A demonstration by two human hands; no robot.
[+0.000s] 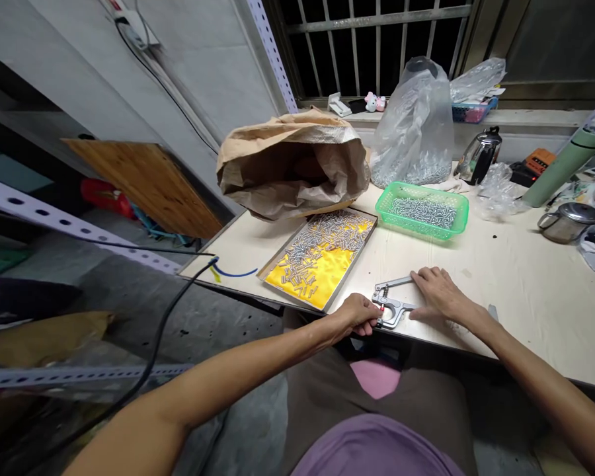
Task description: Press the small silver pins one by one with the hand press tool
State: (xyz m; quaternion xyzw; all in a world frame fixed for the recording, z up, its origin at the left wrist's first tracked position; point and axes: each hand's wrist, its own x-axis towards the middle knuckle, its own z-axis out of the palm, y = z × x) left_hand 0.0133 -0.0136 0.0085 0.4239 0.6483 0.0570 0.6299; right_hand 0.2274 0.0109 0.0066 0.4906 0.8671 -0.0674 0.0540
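My right hand (439,292) is wrapped around the handles of a grey metal plier-like hand tool (396,311), which has a C-shaped frame and a small spring. The tool lies low over the table's front edge. At its left end, my left hand (361,313) is closed in a pinch against the jaw. A small red piece (381,308) shows by the fingertips; what the fingers hold is too small to make out. Just beyond my left hand, a shallow tray (327,305) lined with yellow carries many small silver metal pins (302,254).
Behind the tray lies an open brown paper sack (292,165). A green plastic basket (421,231) holds more metal pieces, with a filled clear bag (416,132) behind it. A steel cup (570,221), a green bottle (568,165) and a glass pot (480,155) stand right.
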